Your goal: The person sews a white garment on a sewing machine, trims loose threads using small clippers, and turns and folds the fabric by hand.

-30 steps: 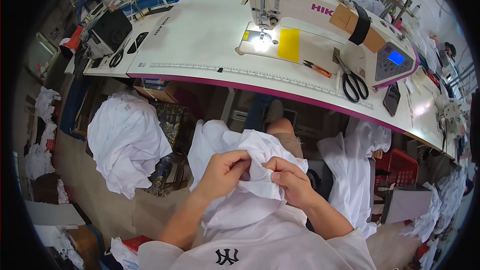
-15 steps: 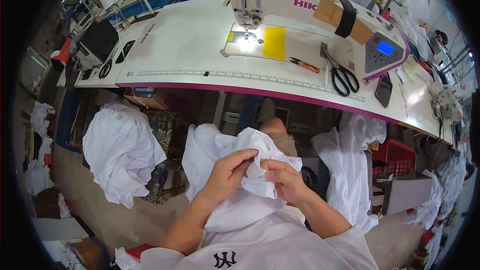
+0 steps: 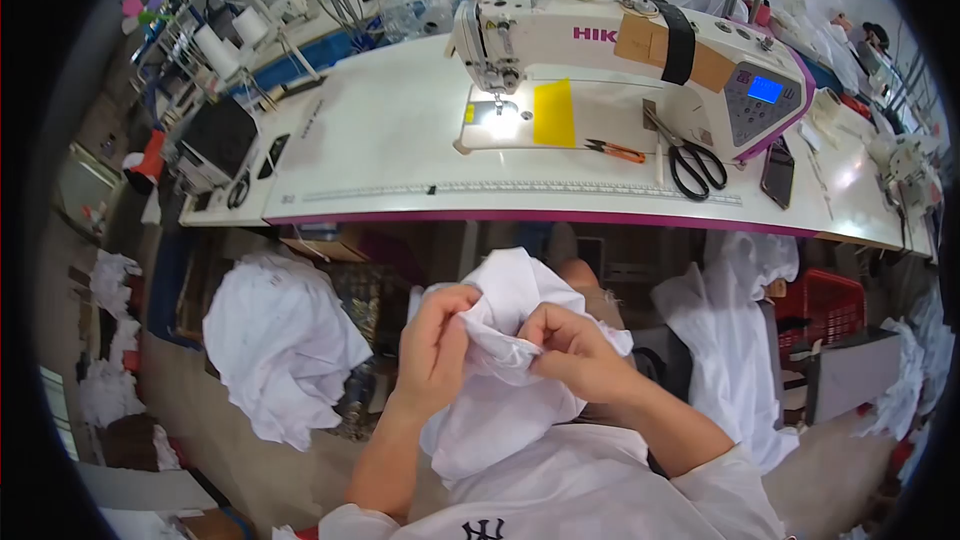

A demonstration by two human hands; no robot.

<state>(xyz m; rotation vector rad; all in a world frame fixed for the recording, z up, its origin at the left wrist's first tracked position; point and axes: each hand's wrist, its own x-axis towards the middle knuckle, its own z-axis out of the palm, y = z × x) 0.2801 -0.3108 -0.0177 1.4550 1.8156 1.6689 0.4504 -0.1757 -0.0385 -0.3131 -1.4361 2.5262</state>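
Observation:
A bunched white cloth garment (image 3: 515,290) lies over my lap, below the front edge of the sewing table. My left hand (image 3: 436,345) pinches a folded edge of it on the left side. On the other side, my right hand (image 3: 575,345) grips the same edge between thumb and fingers. A short stretch of folded fabric runs between the two hands. Which part of the garment this edge belongs to, I cannot tell. Beyond the hands stands a sewing machine (image 3: 560,35) with its lamp lit over the needle plate.
On the table (image 3: 370,150) lie black scissors (image 3: 692,162), orange thread snips (image 3: 615,150), a phone (image 3: 778,173) and a ruler strip (image 3: 590,188). White fabric heaps hang at left (image 3: 280,350) and right (image 3: 725,330). A red basket (image 3: 825,308) stands at the right.
The view has shifted, so the table sits lower in the picture. My hands have moved slightly apart, and the held edge now stretches between them.

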